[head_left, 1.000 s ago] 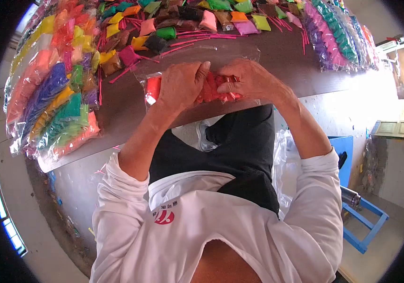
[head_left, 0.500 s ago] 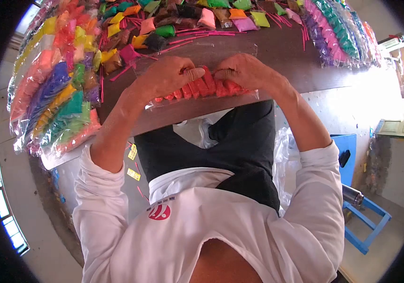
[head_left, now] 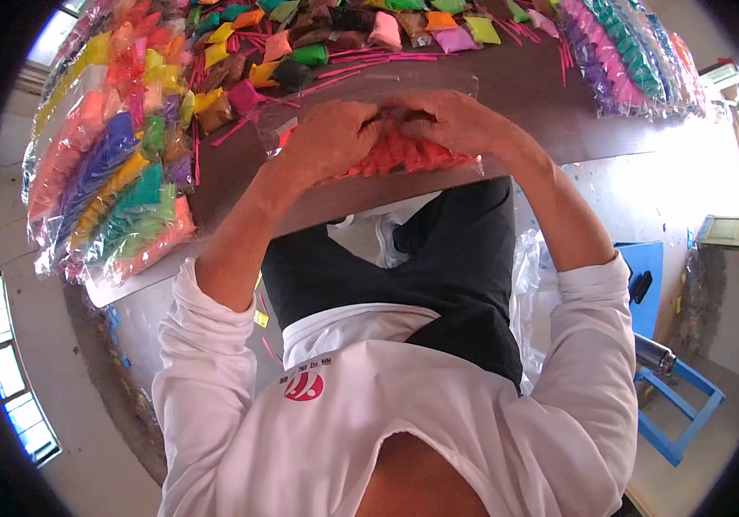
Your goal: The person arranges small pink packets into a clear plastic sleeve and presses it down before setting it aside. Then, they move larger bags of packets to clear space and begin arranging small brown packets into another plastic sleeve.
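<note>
A row of red packets point(head_left: 408, 153) lies in a clear plastic bag point(head_left: 273, 127) near the front edge of the brown table. Over the left part of the row, my left hand point(head_left: 333, 138) curls its fingers down onto the packets. From the other side my right hand point(head_left: 454, 122) is bent over the same packets, its fingers closed on them and close to those of my left hand. The fingertips of both hands are mostly hidden behind the knuckles and slightly blurred.
Bags of colourful packets point(head_left: 119, 164) are heaped at the left, and more bags point(head_left: 619, 65) lie at the back right. Loose packets point(head_left: 309, 55) and pink strips point(head_left: 348, 67) spread along the back. A blue stool point(head_left: 679, 414) stands on the floor at the right.
My hands have come closer together over the red packets, with the left hand moving right. The packets look more bunched towards the middle, and the view has shifted slightly.
</note>
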### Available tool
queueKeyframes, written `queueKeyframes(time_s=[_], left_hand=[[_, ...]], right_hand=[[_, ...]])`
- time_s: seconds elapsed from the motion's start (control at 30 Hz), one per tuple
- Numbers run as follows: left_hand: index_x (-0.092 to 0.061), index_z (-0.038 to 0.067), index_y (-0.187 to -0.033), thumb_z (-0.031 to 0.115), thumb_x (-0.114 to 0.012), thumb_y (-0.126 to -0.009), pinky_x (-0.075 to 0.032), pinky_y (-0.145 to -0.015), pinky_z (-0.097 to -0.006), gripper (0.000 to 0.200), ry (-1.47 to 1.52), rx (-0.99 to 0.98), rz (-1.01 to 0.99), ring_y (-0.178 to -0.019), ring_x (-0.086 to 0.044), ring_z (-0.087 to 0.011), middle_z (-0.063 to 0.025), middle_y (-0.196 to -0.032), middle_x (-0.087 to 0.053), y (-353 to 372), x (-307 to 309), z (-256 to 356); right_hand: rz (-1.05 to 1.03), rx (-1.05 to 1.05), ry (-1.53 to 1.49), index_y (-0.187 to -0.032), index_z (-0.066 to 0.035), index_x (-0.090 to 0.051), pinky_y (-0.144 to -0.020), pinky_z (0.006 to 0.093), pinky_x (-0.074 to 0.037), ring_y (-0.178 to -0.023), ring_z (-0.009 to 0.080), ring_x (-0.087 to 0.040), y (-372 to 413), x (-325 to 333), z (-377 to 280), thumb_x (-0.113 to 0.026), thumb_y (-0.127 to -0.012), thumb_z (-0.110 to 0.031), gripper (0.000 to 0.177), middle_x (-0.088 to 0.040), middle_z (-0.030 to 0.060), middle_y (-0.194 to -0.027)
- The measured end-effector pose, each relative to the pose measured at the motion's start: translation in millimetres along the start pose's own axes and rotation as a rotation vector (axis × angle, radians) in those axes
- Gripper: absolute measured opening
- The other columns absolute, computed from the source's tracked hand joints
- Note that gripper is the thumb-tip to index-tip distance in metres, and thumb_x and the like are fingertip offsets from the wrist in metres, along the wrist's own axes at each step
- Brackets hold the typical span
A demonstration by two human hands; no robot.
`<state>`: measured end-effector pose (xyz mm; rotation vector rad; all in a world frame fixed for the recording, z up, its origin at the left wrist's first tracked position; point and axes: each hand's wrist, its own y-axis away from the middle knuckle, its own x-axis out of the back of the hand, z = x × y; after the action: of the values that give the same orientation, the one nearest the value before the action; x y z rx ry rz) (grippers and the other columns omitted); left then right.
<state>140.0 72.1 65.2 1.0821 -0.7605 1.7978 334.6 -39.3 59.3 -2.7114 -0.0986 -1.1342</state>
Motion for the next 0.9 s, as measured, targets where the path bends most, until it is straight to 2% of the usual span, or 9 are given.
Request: queueKeyframes(time_s=[0.1, 0.2, 0.3, 0.4, 0.5, 0.6, 0.7, 0.9], left_hand=[[-0.067, 0.003, -0.092, 0.038, -0.053, -0.096, -0.049, -0.075, -0.0487, 0.038, 0.030, 0.036, -0.049, -0.086, -0.063, -0.0437, -0.0227, -0.085, -0.066, -1.5, 3.3, 1.4], [-0.067, 0.001, -0.092, 0.044, -0.050, -0.098, -0.049, -0.072, -0.0456, 0.046, 0.186, 0.035, -0.104, -0.080, -0.063, -0.0418, -0.0220, -0.084, -0.066, -1.3, 16.3, -2.3], [-0.065, -0.002, -0.101, 0.049, -0.047, -0.100, -0.048, -0.072, -0.0379, 0.054, 0.187, 0.087, -0.059, -0.076, -0.061, -0.0231, -0.0142, -0.081, -0.066, 3.0, 38.9, -8.9], [-0.066, -0.001, -0.104, 0.050, -0.047, -0.100, -0.048, -0.074, -0.0350, 0.054, 0.275, 0.244, -0.104, -0.081, -0.060, -0.0171, -0.0107, -0.087, -0.067, 12.3, 71.1, 5.3], [-0.065, -0.002, -0.098, 0.054, -0.048, -0.098, -0.049, -0.071, -0.0399, 0.059, 0.238, 0.121, 0.011, -0.079, -0.067, -0.0282, -0.0174, -0.077, -0.064, 15.7, 59.8, -23.1], [-0.066, -0.001, -0.103, 0.052, -0.053, -0.097, -0.050, -0.077, -0.0372, 0.055, 0.267, 0.139, -0.016, -0.087, -0.068, -0.0283, -0.0175, -0.085, -0.068, 21.6, 54.7, -28.9], [-0.067, -0.001, -0.107, 0.047, -0.060, -0.093, -0.050, -0.082, -0.0364, 0.051, 0.205, 0.167, -0.083, -0.093, -0.067, -0.0293, -0.0187, -0.095, -0.069, 23.5, 50.1, -22.5], [-0.066, 0.000, -0.110, 0.040, -0.066, -0.088, -0.050, -0.086, -0.0386, 0.046, 0.126, 0.080, -0.103, -0.095, -0.067, -0.0318, -0.0197, -0.102, -0.069, 30.4, 42.8, -19.6]], right_hand=[[-0.126, 0.005, 0.031, -0.121, -0.011, -0.064, -0.090, 0.0441, -0.049, -0.104, 0.0378, -0.064, -3.0, 5.3, 4.0, -0.058, -0.093, -0.026, 0.033, -0.068, 0.0187, -0.110], [-0.203, -0.085, 0.105, -0.120, -0.010, -0.066, -0.090, 0.0430, -0.050, -0.103, 0.0361, -0.065, -6.5, 9.7, -5.3, -0.059, -0.092, -0.023, 0.031, -0.069, 0.0170, -0.108], [-0.180, -0.067, 0.046, -0.115, -0.005, -0.068, -0.090, 0.0387, -0.049, -0.102, 0.0332, -0.065, -4.1, 6.8, -0.5, -0.061, -0.093, -0.023, 0.029, -0.068, 0.0161, -0.109], [-0.162, -0.065, 0.053, -0.114, -0.005, -0.068, -0.090, 0.0385, -0.049, -0.100, 0.0336, -0.065, -3.1, 6.0, -1.8, -0.061, -0.093, -0.023, 0.028, -0.068, 0.0167, -0.109], [-0.110, 0.014, 0.071, -0.114, -0.006, -0.069, -0.089, 0.0387, -0.049, -0.098, 0.0335, -0.065, -1.5, 3.8, 3.8, -0.060, -0.094, -0.022, 0.028, -0.069, 0.0173, -0.108], [-0.159, -0.062, 0.044, -0.113, -0.006, -0.070, -0.087, 0.0387, -0.050, -0.097, 0.0328, -0.066, -3.9, 5.8, 2.6, -0.059, -0.094, -0.022, 0.027, -0.069, 0.0175, -0.106], [-0.138, -0.052, 0.050, -0.112, -0.006, -0.070, -0.085, 0.0384, -0.050, -0.093, 0.0323, -0.066, -4.1, 4.8, 3.5, -0.058, -0.095, -0.023, 0.026, -0.070, 0.0178, -0.101], [-0.162, -0.046, 0.033, -0.111, -0.006, -0.069, -0.082, 0.0386, -0.050, -0.087, 0.0306, -0.067, -3.0, 9.6, 0.7, -0.057, -0.096, -0.024, 0.027, -0.071, 0.0175, -0.096]])
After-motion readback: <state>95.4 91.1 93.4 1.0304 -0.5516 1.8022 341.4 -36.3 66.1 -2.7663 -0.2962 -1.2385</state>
